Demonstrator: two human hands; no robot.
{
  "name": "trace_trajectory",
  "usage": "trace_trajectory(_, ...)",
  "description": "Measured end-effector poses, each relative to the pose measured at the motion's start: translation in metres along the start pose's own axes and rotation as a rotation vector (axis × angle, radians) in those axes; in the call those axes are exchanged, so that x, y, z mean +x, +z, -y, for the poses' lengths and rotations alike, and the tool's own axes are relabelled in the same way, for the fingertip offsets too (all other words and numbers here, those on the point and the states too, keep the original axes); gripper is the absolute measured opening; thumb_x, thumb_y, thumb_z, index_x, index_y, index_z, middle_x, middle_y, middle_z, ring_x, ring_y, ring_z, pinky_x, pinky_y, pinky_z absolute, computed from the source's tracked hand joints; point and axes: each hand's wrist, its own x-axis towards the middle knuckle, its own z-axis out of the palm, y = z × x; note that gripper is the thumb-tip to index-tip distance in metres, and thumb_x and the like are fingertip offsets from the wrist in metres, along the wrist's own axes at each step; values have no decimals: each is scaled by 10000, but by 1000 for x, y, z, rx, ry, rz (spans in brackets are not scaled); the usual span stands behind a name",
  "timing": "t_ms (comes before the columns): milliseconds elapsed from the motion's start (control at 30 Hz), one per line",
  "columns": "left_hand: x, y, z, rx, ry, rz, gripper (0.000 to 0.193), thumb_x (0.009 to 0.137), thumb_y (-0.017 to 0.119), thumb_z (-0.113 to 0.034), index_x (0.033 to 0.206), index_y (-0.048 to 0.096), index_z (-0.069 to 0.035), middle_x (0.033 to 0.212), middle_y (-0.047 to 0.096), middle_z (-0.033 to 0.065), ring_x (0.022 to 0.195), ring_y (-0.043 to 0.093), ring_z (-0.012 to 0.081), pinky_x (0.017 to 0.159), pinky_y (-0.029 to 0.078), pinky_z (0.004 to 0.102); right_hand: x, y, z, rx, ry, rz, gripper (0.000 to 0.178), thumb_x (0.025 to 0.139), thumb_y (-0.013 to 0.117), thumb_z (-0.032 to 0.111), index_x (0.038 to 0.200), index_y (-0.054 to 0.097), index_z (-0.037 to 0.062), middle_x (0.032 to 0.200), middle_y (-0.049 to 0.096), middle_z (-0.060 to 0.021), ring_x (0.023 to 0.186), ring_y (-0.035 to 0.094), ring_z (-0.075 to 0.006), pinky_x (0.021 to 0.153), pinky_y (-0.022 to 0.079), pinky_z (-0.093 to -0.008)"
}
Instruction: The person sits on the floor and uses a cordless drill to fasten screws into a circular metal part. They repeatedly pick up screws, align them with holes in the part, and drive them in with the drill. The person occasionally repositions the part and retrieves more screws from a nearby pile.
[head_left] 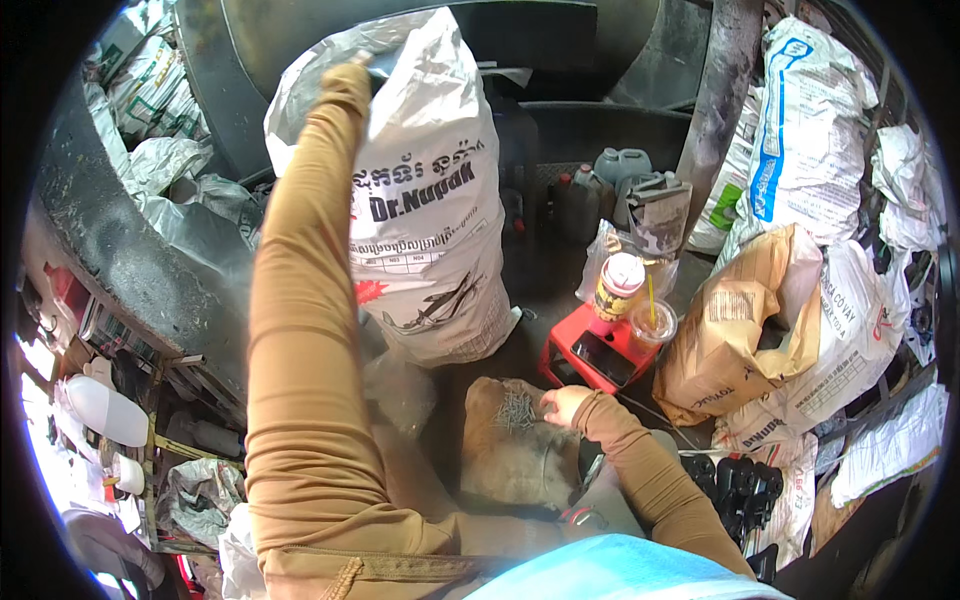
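Note:
My left arm stretches far forward to the open mouth of a tall white printed sack (430, 200). My left hand (362, 61) is at the sack's rim, its fingers mostly hidden by the sleeve and the sack. Close to my body lies a brown, dusty, block-like piece (515, 465) with a small heap of thin grey metal pins or nails (516, 409) on top. My right hand (565, 404) rests at the right side of this heap, fingers curled in; whatever they may hold is too small to make out.
A red stool (580, 372) carries a phone (602, 359), a lidded cup (620, 285) and an iced drink with a straw (653, 322). A brown paper bag (745, 330) and white sacks (815, 130) stand at right. Plastic jugs (585, 195) sit behind; black parts (735, 490) lie lower right.

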Motion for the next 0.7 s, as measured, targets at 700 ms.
trace_trajectory(700,-659,-33,153,-777,-903,242,268,926,572,-294,1057,567,-61,958,605,69,787,577,195,722,488,336,-49,68,16,1605,309,-310,358,916,535,132,1267,475,97,1228,546,-113,1082,568,-304,829,490,-558)
